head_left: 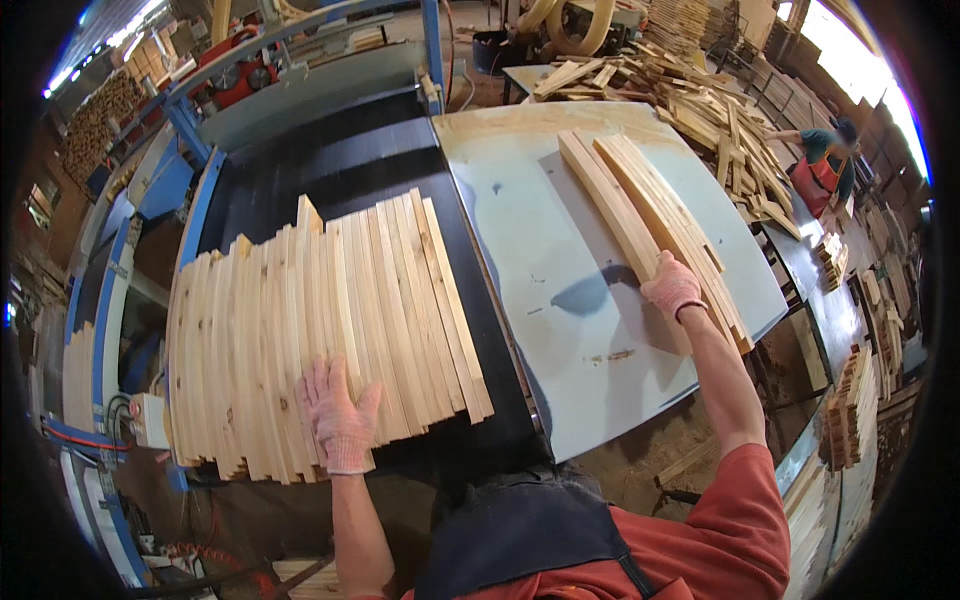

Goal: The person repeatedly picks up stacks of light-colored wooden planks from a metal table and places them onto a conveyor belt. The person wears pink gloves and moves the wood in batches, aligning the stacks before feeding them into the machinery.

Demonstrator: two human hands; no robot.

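Observation:
Wooden strips [255,350] lie side by side in a wide row on a black conveyor belt [340,150], their ends uneven. My gloved left hand [340,412] rests on the near part of this row, fingers spread and pressed on the wood. On the pale blue table [530,340] to the right, my gloved right hand [673,285] is closed round a long wooden strip [605,200], its fingers partly hidden. Right beside that strip lies a stack of more strips [665,210], also lengthwise on the table.
A large heap of loose wood pieces [700,110] sits beyond the table. A blue machine frame [185,130] borders the belt on the left. Another person [825,170] in a red apron stands at the far right, near a metal bench [835,310].

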